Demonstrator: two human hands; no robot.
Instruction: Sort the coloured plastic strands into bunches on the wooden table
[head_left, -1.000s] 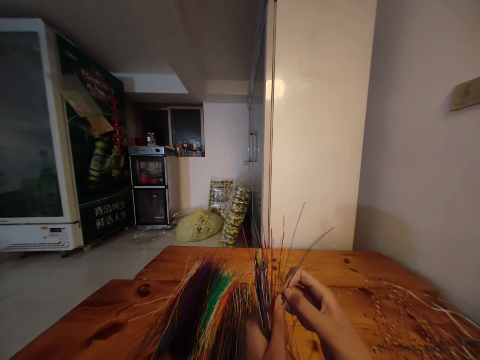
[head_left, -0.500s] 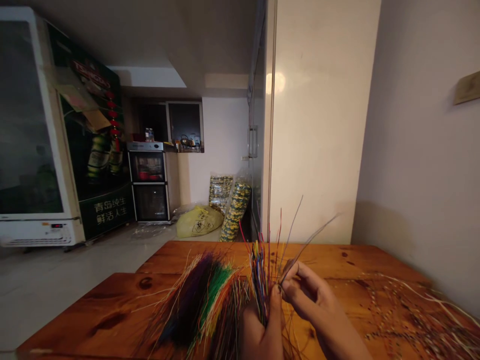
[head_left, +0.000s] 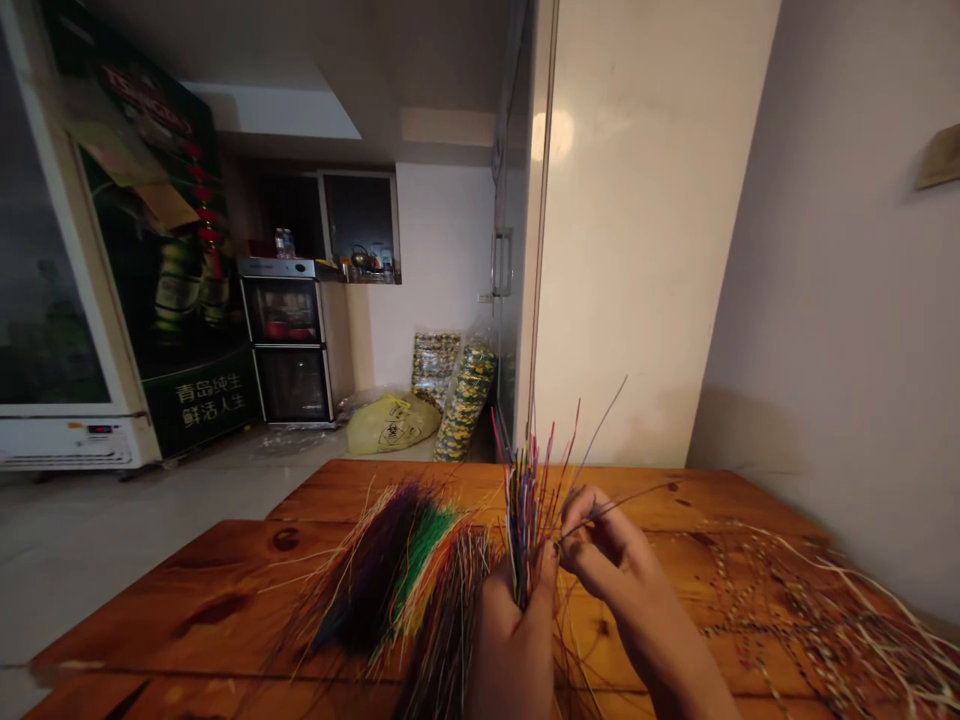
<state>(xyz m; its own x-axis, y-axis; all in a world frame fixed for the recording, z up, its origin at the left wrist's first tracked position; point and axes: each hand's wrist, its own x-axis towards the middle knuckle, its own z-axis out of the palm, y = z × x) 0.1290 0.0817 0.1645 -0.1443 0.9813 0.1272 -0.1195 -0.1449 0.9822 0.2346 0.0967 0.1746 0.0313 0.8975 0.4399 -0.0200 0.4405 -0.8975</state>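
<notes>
My left hand point(head_left: 514, 625) is closed around an upright bundle of thin coloured strands point(head_left: 523, 510), whose loose tips fan out above the fist. Just right of it, my right hand point(head_left: 611, 550) pinches a dark thin strand point(head_left: 637, 493) between thumb and fingers, close to my left thumb. The strand's free end points to the right. A large pile of strands in purple, green, orange and brown point(head_left: 424, 560) lies on the wooden table point(head_left: 187, 590), to the left of my left hand.
Patterned cords and pale strands point(head_left: 810, 610) are spread over the table's right side. Beyond the table are a yellow bag point(head_left: 390, 425), wrapped rolls point(head_left: 466, 400), a small cabinet point(head_left: 289, 340), a tall fridge point(head_left: 112, 300) and a cream panel point(head_left: 630, 240).
The view has shifted slightly, so the scene sits a little higher. The dark strand in my right hand has swung lower, now lying nearly level. Both hands keep their hold.
</notes>
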